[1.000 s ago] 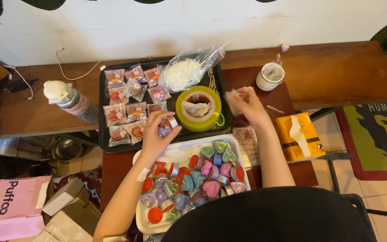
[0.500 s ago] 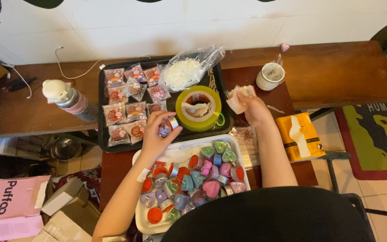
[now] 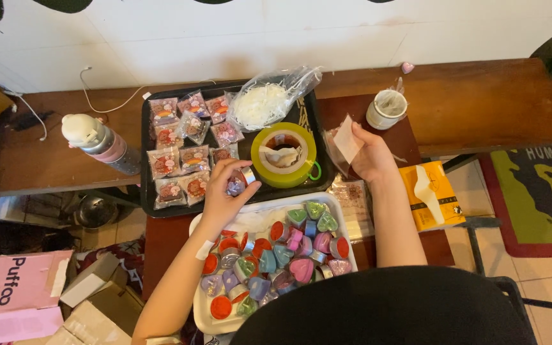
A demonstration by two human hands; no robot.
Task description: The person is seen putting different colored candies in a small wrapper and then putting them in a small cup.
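Left hand (image 3: 223, 191) closed around small purple candle tin (image 3: 236, 184), black tray (image 3: 146, 166) beneath, white tray (image 3: 337, 206) of coloured tins just below; right hand (image 3: 370, 155) pinching clear plastic bag (image 3: 344, 145), white cup (image 3: 386, 109) just above.

Small purple candle cup (image 3: 234, 185) over black tray's edge, clear bag (image 3: 343, 148) upright
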